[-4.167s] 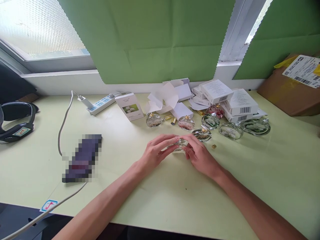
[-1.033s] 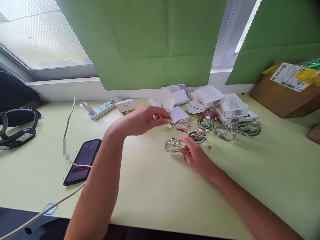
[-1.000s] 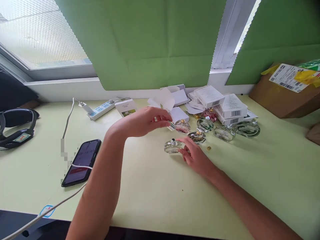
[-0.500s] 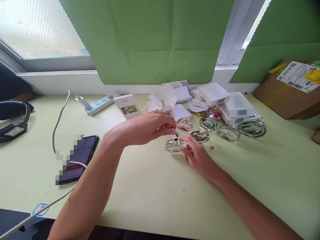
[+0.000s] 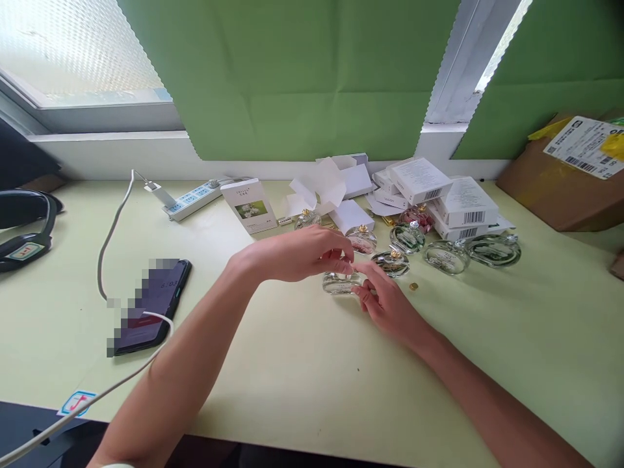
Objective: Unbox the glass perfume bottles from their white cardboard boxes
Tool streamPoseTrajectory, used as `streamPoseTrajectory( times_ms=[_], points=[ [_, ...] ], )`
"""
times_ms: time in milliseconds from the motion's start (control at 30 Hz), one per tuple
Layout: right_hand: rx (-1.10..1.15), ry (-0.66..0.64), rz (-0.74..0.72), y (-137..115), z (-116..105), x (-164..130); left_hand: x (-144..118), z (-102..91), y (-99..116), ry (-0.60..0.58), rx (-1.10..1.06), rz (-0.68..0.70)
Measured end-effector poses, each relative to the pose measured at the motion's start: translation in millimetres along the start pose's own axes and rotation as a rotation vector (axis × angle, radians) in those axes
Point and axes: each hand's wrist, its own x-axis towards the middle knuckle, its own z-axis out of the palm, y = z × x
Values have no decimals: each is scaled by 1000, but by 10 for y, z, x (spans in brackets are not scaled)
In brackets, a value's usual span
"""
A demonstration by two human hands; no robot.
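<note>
A small round clear glass bottle (image 5: 337, 283) stands on the pale green table (image 5: 302, 364) just in front of me. My left hand (image 5: 298, 253) hovers over it, its fingertips pinched on a small silver cap at the bottle's neck; the fingers mostly hide the cap. From the right, my right hand (image 5: 385, 303) grips the bottle's side with its fingertips. Right behind stand two more round bottles with gold tops (image 5: 361, 239), (image 5: 391, 262).
Further bottles (image 5: 446, 256) and white barcode boxes (image 5: 465, 207) crowd the back right. A loose gold cap (image 5: 414, 286) lies near my right hand. A phone on a cable (image 5: 151, 305), a power strip (image 5: 190, 200) and a printed white box (image 5: 248, 206) are left; a cardboard box (image 5: 560, 182) is far right.
My left hand took a silver cap from behind the bottles and came down with it onto the neck of the clear bottle. My right hand has stayed at the bottle's side.
</note>
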Motion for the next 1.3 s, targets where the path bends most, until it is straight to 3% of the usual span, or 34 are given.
streamPoseTrajectory(
  times_ms=[200, 267, 367, 433, 533, 700, 1300],
  points=[
    [-5, -8, 9, 10, 10, -5, 27, 16, -70, -36, -101, -29],
    [0, -2, 1, 33, 20, 3, 65, 54, -32, 81, -129, -2],
    [5, 4, -20, 69, 34, 19, 145, 148, 122, 360, -174, 11],
    [-5, 9, -39, 80, 43, 21, 191, 221, 242, 417, -203, 22],
    [-41, 17, -67, 67, 66, 10, 236, 320, 342, 324, -183, 65],
    [-61, -14, -91, 22, 118, -18, 288, 426, 281, 218, -66, 77],
    [-79, 7, -113, -49, 120, -2, 332, 474, 257, 173, -32, 18]
  ],
)
